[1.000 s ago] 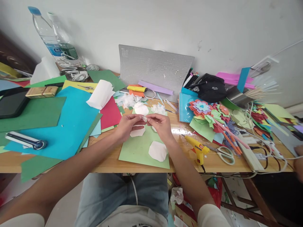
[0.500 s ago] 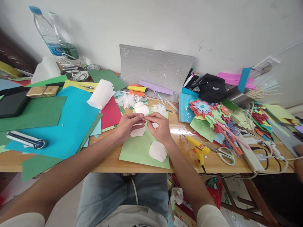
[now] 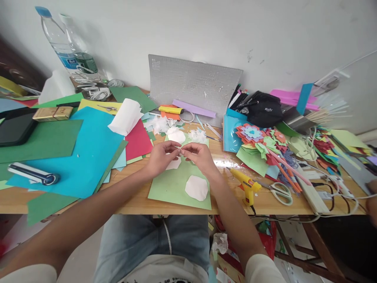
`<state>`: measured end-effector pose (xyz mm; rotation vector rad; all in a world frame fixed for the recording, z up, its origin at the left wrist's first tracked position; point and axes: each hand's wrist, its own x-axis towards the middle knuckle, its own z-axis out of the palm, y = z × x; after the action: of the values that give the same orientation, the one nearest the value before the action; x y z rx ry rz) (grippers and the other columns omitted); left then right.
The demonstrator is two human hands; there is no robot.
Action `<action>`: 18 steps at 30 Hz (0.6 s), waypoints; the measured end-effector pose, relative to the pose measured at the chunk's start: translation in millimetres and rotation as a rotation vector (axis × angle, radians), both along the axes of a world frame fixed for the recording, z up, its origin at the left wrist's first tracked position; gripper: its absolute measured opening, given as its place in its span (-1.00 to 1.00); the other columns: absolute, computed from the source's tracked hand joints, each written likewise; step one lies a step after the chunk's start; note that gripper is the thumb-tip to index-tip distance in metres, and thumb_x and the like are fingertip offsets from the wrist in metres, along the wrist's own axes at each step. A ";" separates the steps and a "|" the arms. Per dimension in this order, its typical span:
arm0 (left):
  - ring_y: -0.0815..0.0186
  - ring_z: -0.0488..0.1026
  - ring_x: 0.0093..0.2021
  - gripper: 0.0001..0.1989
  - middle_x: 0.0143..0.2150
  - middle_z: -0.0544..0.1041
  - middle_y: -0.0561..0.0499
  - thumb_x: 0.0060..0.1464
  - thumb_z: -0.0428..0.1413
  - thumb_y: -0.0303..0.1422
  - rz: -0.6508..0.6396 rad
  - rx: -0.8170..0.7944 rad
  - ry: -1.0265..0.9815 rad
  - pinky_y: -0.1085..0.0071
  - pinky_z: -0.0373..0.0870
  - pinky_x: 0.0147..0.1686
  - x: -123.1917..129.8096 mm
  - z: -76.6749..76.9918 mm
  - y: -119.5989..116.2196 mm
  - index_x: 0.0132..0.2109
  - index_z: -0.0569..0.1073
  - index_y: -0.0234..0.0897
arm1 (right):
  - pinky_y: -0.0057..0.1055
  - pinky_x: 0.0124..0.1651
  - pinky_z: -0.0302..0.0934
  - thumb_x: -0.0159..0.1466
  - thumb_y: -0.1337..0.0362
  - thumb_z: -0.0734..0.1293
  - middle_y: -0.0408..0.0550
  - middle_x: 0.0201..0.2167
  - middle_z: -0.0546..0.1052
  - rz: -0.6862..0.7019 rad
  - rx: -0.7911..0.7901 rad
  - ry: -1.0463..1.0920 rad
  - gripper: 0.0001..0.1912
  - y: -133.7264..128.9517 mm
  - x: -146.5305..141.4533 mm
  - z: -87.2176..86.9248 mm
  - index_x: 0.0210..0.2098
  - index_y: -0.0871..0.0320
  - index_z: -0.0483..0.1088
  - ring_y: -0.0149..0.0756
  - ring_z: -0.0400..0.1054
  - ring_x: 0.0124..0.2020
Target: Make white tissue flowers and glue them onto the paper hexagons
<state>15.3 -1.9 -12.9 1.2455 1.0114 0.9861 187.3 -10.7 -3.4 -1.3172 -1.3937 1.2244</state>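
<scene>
Above a light green sheet [image 3: 173,188], my left hand [image 3: 161,157] and my right hand [image 3: 200,155] meet fingertip to fingertip. Both are pinched closed on something tiny and pale that I cannot make out. A rounded white paper piece [image 3: 196,188] lies on the sheet's right part, below my right hand. Another white piece [image 3: 173,163] is partly hidden by my left hand's fingers. Beyond the hands sit a white paper piece [image 3: 176,136] and crumpled white tissue [image 3: 197,135].
A yellow glue gun [image 3: 246,184] and scissors [image 3: 281,193] lie to the right, near paper flowers [image 3: 251,133]. A blue sheet [image 3: 88,157] with a stapler [image 3: 33,174] is left. A grey cutting mat [image 3: 194,84] leans on the wall. Part of another person's hand [image 3: 371,204] shows far right.
My fingertips have come down slightly and the hands' pinch has shifted. My right hand has turned a little, and more of the tissue behind it shows.
</scene>
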 end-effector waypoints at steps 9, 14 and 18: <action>0.28 0.55 -0.27 -0.59 -0.32 0.58 -0.03 -0.10 0.34 -0.25 -0.035 -0.134 -0.100 0.25 0.56 -0.19 -1.4 4.0 1.6 -0.12 0.44 -0.31 | -0.38 -0.34 0.34 -0.05 0.09 0.53 -0.17 -0.53 0.50 -0.107 -0.132 0.208 -0.73 -2.0 -7.8 0.1 -0.47 0.13 0.50 -0.41 0.34 -0.49; 0.27 0.54 -0.29 -0.74 -0.37 0.55 -0.02 -0.11 0.31 -0.28 -0.037 -0.088 -0.015 0.25 0.56 -0.24 -0.9 0.0 3.8 -0.29 0.48 -0.32 | -0.41 -0.34 0.34 -0.03 0.10 0.52 -0.15 -0.47 0.51 -0.045 -0.112 0.170 -0.72 -1.8 -4.6 2.0 -0.39 0.12 0.54 -0.39 0.37 -0.43; 0.27 0.52 -0.27 -0.79 -0.33 0.53 -0.02 -0.08 0.28 -0.29 -0.072 -0.018 0.008 0.26 0.57 -0.25 -1.0 -3.5 3.0 -0.31 0.50 -0.32 | -0.41 -0.36 0.32 -0.04 0.13 0.52 -0.15 -0.46 0.52 -0.025 -0.061 0.141 -0.73 0.1 -1.9 0.3 -0.40 0.13 0.53 -0.41 0.35 -0.46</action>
<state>14.4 1.2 -16.4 1.2633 0.9728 0.9154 185.4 -10.6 -3.1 -1.2605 -1.2458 1.3254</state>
